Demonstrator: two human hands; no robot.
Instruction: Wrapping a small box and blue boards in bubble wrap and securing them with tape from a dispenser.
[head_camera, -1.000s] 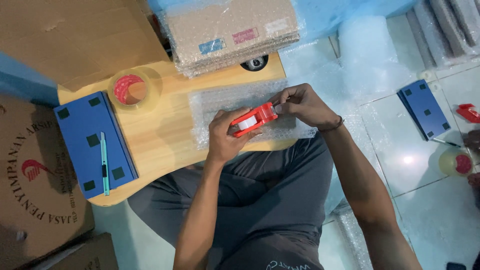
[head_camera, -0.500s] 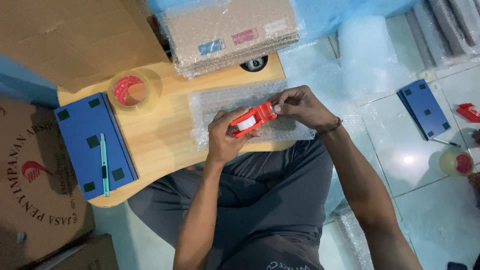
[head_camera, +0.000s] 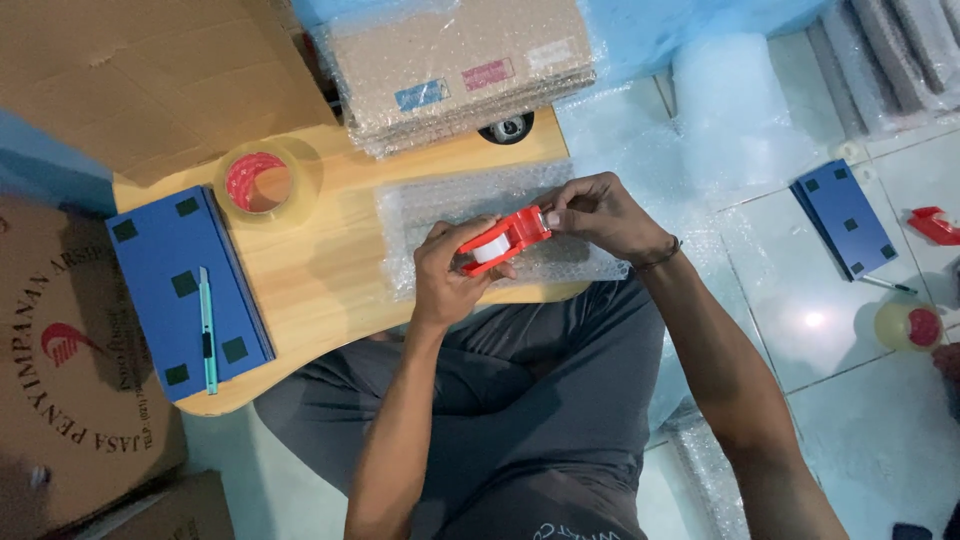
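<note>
The red plastic tape dispenser (head_camera: 503, 240) lay slanted between both hands, the left hand (head_camera: 452, 268) gripping its lower body while the right hand (head_camera: 598, 212) pinched its upper end, above the bubble-wrapped flat parcel (head_camera: 420, 215).

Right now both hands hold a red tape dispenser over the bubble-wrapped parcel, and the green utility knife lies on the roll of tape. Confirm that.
Not quite. In the head view the green utility knife lies on the blue folder, apart from the roll of tape. The rest holds: the left hand and right hand hold the red tape dispenser over the bubble-wrapped parcel.
</note>
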